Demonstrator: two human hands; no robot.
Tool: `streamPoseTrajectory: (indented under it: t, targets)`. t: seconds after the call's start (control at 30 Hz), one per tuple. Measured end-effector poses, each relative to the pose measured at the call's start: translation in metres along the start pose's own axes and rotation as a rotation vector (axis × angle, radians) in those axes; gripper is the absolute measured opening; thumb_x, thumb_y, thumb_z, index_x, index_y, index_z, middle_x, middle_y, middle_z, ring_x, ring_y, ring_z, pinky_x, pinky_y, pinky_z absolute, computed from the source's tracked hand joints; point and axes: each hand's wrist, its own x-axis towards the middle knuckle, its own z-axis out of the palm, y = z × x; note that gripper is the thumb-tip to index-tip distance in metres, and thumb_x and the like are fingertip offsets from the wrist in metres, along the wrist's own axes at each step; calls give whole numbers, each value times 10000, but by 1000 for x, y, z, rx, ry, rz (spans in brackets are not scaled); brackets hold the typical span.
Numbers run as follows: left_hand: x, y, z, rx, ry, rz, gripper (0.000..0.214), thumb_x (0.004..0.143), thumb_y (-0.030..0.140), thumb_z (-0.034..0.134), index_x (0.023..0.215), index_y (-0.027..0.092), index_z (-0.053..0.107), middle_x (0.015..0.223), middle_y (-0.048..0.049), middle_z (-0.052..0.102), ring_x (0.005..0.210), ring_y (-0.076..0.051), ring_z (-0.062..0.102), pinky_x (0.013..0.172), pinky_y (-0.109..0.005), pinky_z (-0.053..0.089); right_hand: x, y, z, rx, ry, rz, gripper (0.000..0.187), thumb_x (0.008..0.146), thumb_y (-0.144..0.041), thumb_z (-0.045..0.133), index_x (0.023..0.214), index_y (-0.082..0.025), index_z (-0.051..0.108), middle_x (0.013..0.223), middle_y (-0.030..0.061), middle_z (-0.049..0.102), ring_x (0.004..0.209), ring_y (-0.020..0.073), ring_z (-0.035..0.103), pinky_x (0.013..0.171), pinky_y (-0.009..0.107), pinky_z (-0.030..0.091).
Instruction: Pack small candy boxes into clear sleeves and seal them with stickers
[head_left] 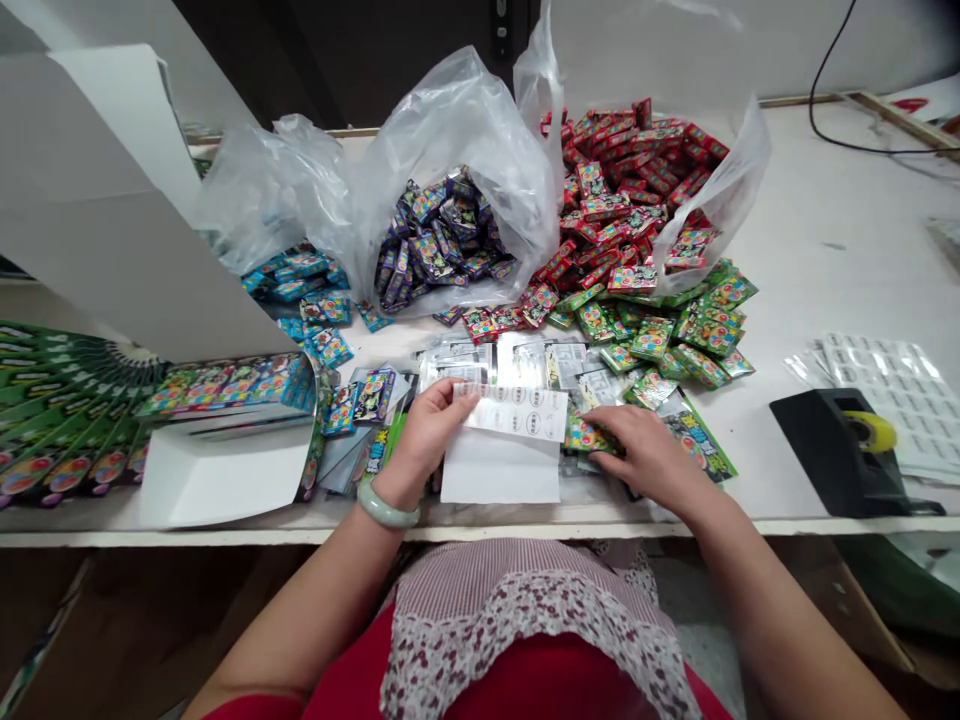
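My left hand (420, 440), with a pale green bangle at its wrist, pinches the upper left corner of a sheet of round stickers (521, 412). The sheet's lower part is blank white backing paper (501, 472). To its right, my right hand (649, 452) has thumb and fingers around the edge of a small green box (587, 436) with a colourful print. Beneath the sheet lie clear plastic sleeves with printed cards (551, 362), partly hidden. Small blue and purple boxes (358, 400) rest just left of my left hand.
Clear plastic bags hold purple boxes (439, 240) and red boxes (622, 185) at the back. Green boxes (697, 335) are heaped at right. A black tape dispenser (832, 450) stands near more sticker sheets (892, 385). On the left are an open white carton (225, 470) and fanned green cards (67, 420).
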Motion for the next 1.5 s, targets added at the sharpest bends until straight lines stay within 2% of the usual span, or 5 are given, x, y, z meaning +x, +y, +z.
streamPoseTrajectory:
  t: [0.17, 0.57, 1.0, 1.23, 1.5]
  targets:
    - [0, -7, 18, 21, -41, 4, 274, 697, 348, 731, 850, 158, 609, 760, 9, 625, 671, -121, 544, 632, -230, 425, -21, -3, -29, 83, 366, 92, 402, 843, -354, 637, 1208, -211, 548, 1143, 117, 646, 1047, 273, 591, 910, 436, 471]
    - [9, -42, 76, 456, -268, 189, 56, 797, 233, 610, 795, 178, 606, 699, 17, 562, 696, -157, 514, 695, -291, 427, -14, -22, 14, 3, 0, 44, 239, 809, -162, 641, 1044, -202, 620, 1162, 113, 588, 1109, 268, 549, 950, 433, 468]
    - [-16, -16, -44, 1117, 56, 478, 375, 818, 316, 642, 1157, 191, 545, 1133, -111, 591, 1115, -293, 521, 983, -451, 406, 51, -56, -14, 126, 2, -193, 201, 934, -288, 524, 1093, -241, 639, 1101, 81, 679, 1054, 231, 605, 930, 395, 472]
    - [-31, -39, -47, 1242, 22, 268, 760, 701, 434, 756, 1336, 170, 433, 1457, -203, 377, 1361, -399, 314, 1105, -572, 258, 178, -123, 48, -188, -224, -258, 609, 719, -314, 789, 1232, -87, 553, 1241, 218, 589, 1189, 320, 526, 995, 409, 404]
    - [-32, -46, -47, 1192, 37, 266, 925, 696, 432, 772, 1435, 115, 315, 1495, -238, 342, 1376, -410, 293, 1118, -566, 238, 189, -123, 67, -256, -270, -162, 683, 645, -436, 819, 1166, -65, 578, 1182, 234, 566, 1122, 357, 521, 939, 420, 425]
